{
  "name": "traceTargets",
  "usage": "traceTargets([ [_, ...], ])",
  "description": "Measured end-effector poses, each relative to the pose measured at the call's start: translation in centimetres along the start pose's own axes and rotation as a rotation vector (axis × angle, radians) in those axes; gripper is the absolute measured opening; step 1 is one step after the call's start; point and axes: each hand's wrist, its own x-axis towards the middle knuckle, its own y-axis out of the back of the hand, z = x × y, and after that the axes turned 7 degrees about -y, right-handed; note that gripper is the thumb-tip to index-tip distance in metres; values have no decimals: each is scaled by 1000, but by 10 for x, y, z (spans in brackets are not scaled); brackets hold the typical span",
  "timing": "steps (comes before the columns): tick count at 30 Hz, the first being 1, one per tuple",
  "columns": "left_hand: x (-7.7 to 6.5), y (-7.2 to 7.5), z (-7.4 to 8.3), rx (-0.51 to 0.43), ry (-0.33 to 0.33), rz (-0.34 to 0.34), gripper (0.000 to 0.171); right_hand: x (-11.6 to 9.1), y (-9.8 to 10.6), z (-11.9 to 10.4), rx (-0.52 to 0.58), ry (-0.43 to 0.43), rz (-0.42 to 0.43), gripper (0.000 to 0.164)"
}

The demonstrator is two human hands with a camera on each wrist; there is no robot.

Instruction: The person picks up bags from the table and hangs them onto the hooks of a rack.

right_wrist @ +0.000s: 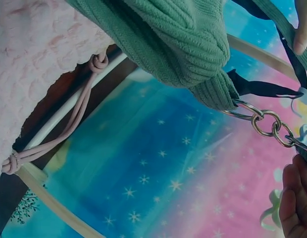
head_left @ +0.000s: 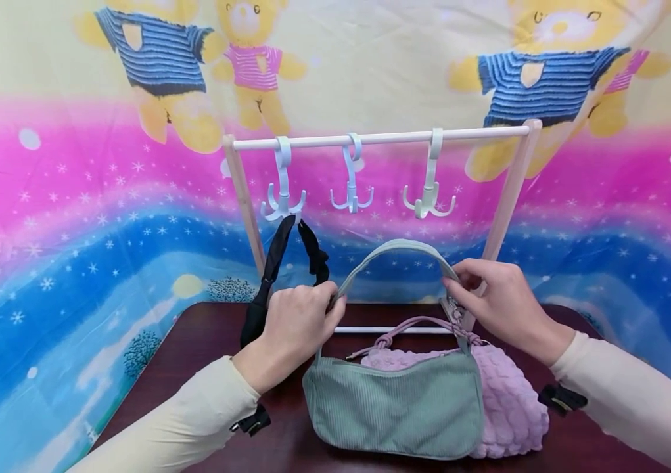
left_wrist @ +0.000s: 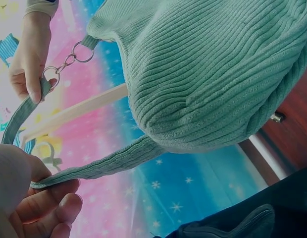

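Observation:
A green corduroy handbag [head_left: 397, 407] hangs by its strap [head_left: 401, 244] between my two hands, above the table. My left hand [head_left: 300, 322] pinches the strap's left side, thumb against fingers. On the other side my right hand [head_left: 501, 302] pinches the strap close to a metal ring chain [right_wrist: 266, 124] that joins it to the bag. The strap arches upward between both hands. Behind the green bag sits a pink puffy bag [head_left: 512, 407] with a knotted handle [head_left: 412, 322], partly covered. A black bag [head_left: 257, 315] hangs at the left, partly hidden by my left hand.
A rack with a white rail [head_left: 382, 138] and wooden posts [head_left: 507, 190] stands on the dark table [head_left: 193, 368]. The left hook [head_left: 282, 190] bears the black bag. A middle hook [head_left: 351, 180] and a right hook [head_left: 430, 184] hang from the rail. A printed cloth [head_left: 75, 276] forms the backdrop.

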Motion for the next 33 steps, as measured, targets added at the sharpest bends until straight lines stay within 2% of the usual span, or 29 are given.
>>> traceTargets([
  [22,12,12,-9,-12,32,51,20,13,4,-4,-2,17,41,14],
  [33,17,16,-14,-18,51,53,17,21,5,-3,-24,21,70,15],
])
